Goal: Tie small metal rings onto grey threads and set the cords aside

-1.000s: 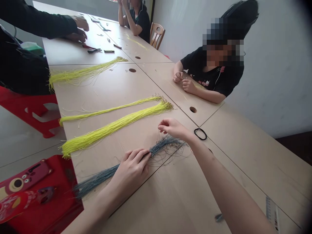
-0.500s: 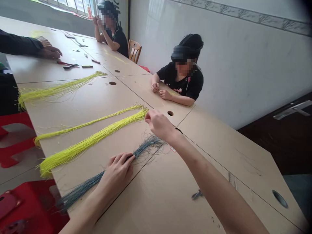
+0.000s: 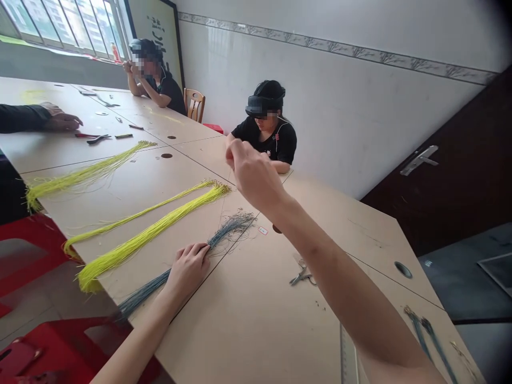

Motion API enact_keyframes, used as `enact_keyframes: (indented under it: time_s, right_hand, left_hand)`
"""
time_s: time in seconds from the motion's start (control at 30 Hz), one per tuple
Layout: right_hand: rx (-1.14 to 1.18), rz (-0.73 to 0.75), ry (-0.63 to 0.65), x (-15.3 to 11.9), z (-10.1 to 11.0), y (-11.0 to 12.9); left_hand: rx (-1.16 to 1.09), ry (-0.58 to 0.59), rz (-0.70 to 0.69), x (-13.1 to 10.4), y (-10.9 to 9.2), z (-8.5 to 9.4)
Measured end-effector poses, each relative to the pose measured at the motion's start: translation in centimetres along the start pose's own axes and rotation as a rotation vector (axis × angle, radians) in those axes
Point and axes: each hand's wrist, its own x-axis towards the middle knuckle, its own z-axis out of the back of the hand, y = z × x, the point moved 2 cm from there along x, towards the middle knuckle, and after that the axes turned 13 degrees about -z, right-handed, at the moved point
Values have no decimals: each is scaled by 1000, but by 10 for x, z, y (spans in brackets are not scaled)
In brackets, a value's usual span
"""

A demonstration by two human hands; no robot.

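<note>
A bundle of thin blue-grey cords lies across the table's near left edge, its frayed end spread out beyond my fingers. My left hand is closed around the middle of this bundle and rests on the table. My right hand is raised above the table, beyond the frayed end, with fingers pinched together; whatever they hold is too small to make out. Left of the blue-grey bundle lie a thick yellow bundle and a thinner yellow bundle, side by side.
Another yellow bundle, pliers and a person's hand are farther left. Scissors lie below my right forearm, a ruler at the near edge, small blue-grey bundles at right. Two people sit across the table.
My right hand has risen away from the cord ends. My left hand stays on the blue-grey bundle. The view has shifted upward and right, showing more wall, the door and the small bundles.
</note>
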Motion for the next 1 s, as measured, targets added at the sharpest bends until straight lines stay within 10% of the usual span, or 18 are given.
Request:
enact_keyframes:
  time_s: [0.27, 0.53, 0.73, 0.83, 1.0]
  right_hand:
    - [109, -194, -316, -35, 117, -38]
    - [2, -207, -571, -141, 211, -71]
    - [-275, -444, -148, -184, 166, -81]
    - [-422, -545, 166, -188, 125, -89]
    - [-434, -628, 297, -192, 85, -97]
  left_hand:
    - [19, 23, -14, -2, -1, -2]
    - [14, -146, -12, -1, -2, 3]
    - [-180, -454, -286, 14, -99, 53]
    - [-399, -443, -616, 17, -184, 90]
    - [-642, -393, -950, 11, -281, 135]
